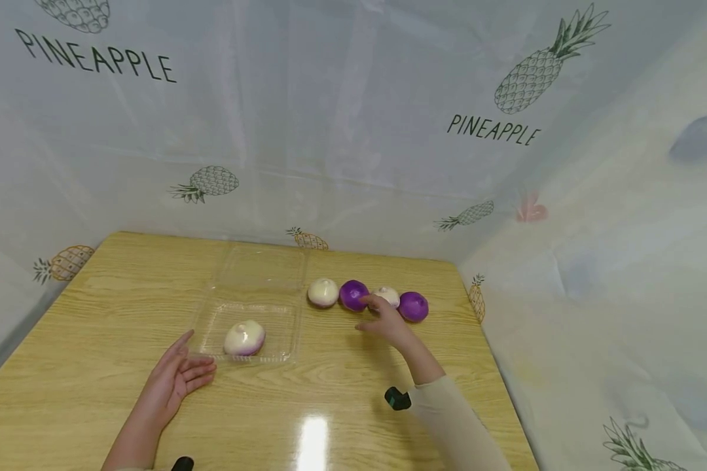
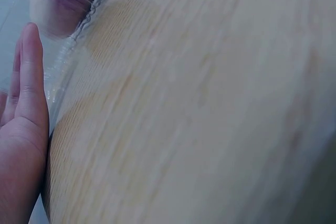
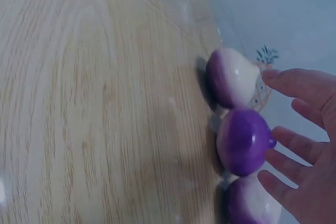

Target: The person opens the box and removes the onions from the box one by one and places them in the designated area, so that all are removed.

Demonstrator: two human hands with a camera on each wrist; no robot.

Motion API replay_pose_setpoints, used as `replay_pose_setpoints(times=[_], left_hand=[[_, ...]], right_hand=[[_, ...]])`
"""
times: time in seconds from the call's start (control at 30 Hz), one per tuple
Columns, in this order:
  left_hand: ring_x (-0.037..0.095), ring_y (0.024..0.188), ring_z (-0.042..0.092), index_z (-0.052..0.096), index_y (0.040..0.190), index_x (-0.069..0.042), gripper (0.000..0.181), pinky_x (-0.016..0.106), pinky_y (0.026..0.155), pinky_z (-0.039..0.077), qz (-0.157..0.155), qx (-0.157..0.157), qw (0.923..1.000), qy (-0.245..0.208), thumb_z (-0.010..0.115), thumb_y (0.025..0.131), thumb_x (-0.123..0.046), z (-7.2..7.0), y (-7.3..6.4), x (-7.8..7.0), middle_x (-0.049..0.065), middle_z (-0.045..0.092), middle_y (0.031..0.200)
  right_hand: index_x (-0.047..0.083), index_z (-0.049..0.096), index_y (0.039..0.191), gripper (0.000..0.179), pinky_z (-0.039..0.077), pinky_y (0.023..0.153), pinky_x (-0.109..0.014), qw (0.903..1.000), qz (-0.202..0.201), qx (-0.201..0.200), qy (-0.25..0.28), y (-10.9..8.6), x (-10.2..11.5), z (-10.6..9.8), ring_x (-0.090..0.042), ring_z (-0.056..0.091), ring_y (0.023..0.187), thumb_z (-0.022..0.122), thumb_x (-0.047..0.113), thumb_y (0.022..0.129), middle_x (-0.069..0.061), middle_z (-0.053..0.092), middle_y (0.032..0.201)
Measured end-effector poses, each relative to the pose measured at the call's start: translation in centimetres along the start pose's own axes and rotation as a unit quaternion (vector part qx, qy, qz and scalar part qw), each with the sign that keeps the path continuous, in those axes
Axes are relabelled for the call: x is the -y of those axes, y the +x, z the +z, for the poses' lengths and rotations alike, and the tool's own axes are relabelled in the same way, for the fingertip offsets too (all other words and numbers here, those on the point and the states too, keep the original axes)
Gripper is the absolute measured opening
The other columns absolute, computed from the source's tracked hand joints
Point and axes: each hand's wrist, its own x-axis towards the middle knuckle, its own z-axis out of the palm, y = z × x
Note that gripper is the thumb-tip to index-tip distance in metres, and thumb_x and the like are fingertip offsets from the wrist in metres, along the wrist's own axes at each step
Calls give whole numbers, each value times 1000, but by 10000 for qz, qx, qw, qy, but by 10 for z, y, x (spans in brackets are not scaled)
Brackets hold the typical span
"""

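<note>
A clear plastic box (image 1: 285,327) with its lid laid back holds one white-and-purple onion (image 1: 244,338) near its front edge. Beside the box's front left corner is my left hand (image 1: 173,379), fingers extended and nothing in them. To the right of the box, two whitish onions (image 1: 323,292) and two purple onions (image 1: 414,307) alternate in a row. My right hand (image 1: 385,322) is over the middle of that row, fingers spread and holding nothing. In the right wrist view, its fingertips are close to the purple onion (image 3: 242,142) second from the left.
The onions stand on a wooden table (image 1: 259,418), toward its back edge. A pale curtain (image 1: 342,131) printed with pineapples hangs directly behind the table and along its right side. A black wrist camera (image 1: 397,398) sits on the right sleeve.
</note>
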Motion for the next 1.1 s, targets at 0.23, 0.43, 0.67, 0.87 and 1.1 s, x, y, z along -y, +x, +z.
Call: replay_pose_setpoints(times=[0.23, 0.43, 0.67, 0.87, 1.1], left_hand=[[26, 102, 67, -18, 151, -6, 59, 40, 88, 55, 30, 44, 10000, -18, 22, 110, -17, -1, 0, -1, 14, 67, 109], [26, 103, 66, -18, 152, -7, 58, 40, 88, 54, 32, 102, 9999, -55, 21, 110, -17, -1, 0, -1, 14, 66, 110], [24, 102, 67, -18, 151, -7, 58, 39, 89, 54, -86, 7, 9998, 154, 21, 110, -19, -2, -1, -1, 11, 66, 109], [24, 101, 67, -18, 152, -6, 59, 39, 88, 54, -188, -75, 9989, 414, 22, 110, -19, -2, -1, -1, 11, 66, 109], [24, 98, 68, -14, 153, -8, 62, 40, 85, 56, -314, -285, 9966, 701, 28, 110, -20, -1, 1, 0, 10, 68, 107]], right_hand=[[-2, 48, 138, 61, 34, 106, -59, 9991, -253, 336, -23, 0, 16, 16, -40, 42, 129, 76, 8, 85, -19, 49, 138], [0, 51, 136, 58, 38, 104, -57, 9975, -473, 527, 18, 1, 30, 31, -40, 44, 128, 76, 9, 85, -18, 51, 137], [1, 52, 135, 56, 40, 102, -56, 9953, -644, 712, 134, 1, 45, 50, -39, 46, 124, 76, 9, 85, -19, 51, 134], [1, 53, 134, 55, 43, 100, -53, 9935, -802, 780, 196, 3, 56, 66, -36, 49, 121, 77, 9, 85, -16, 54, 133], [4, 55, 133, 54, 46, 96, -49, 9929, -826, 784, 356, 5, 72, 85, -31, 52, 117, 77, 8, 84, -9, 56, 132]])
